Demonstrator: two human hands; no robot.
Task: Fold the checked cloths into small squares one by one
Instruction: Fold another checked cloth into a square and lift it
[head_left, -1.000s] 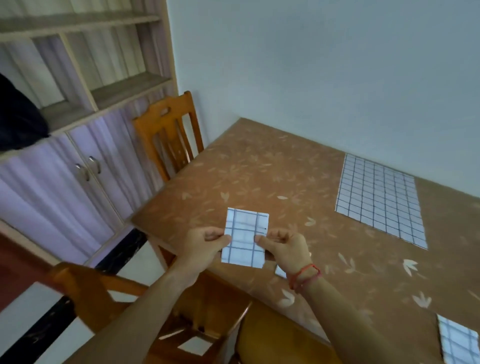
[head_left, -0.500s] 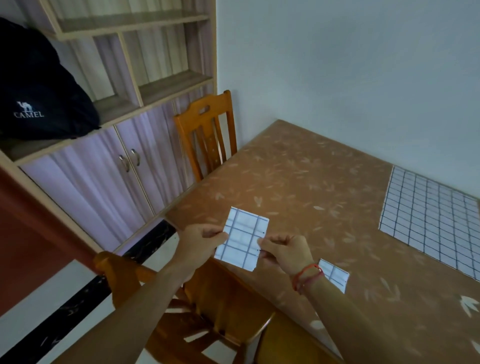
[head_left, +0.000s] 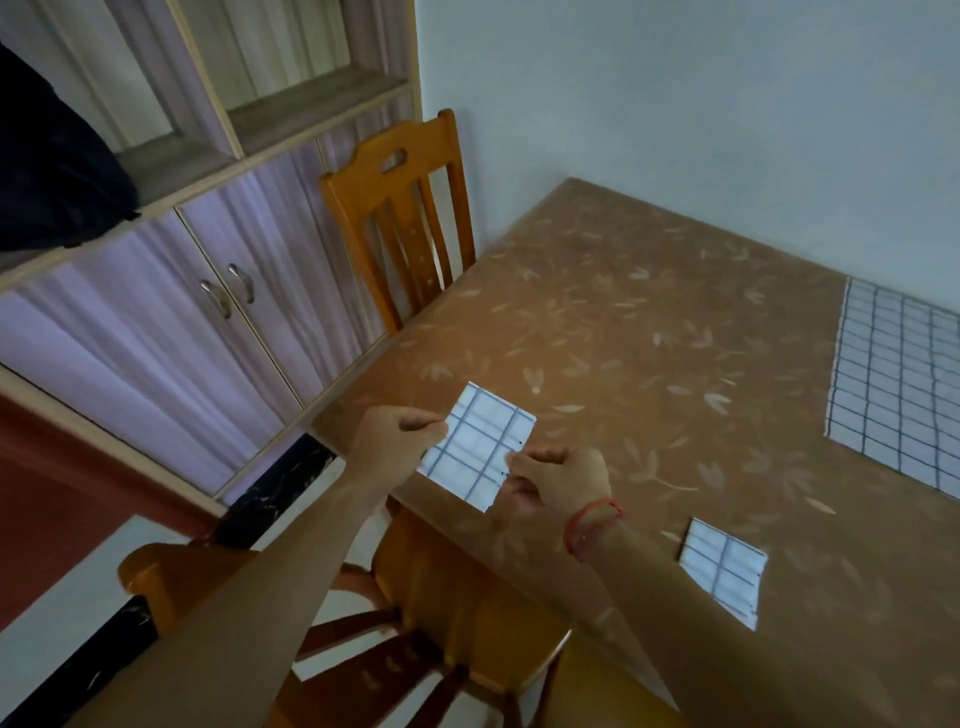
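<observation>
Above table (head_left: 649, 312) edge, hands pinch folded cloth (head_left: 475, 447) sides

left hand (head_left: 397, 439): curled, pinching | right hand (head_left: 558, 480): curled, pinching

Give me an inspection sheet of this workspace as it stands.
Surface: brown leaf-patterned table, by the wall.
Job's things: held cloth, partly folded, above the table's edge; folded square lying flat; open cloth spread at right.
Clutter: nothing seen.
Hands: left hand and right hand each pinch a side of the held cloth.
Cables: nothing seen.
Surroundings: far chair, near chair, cabinet, dark bag on its shelf.
</observation>
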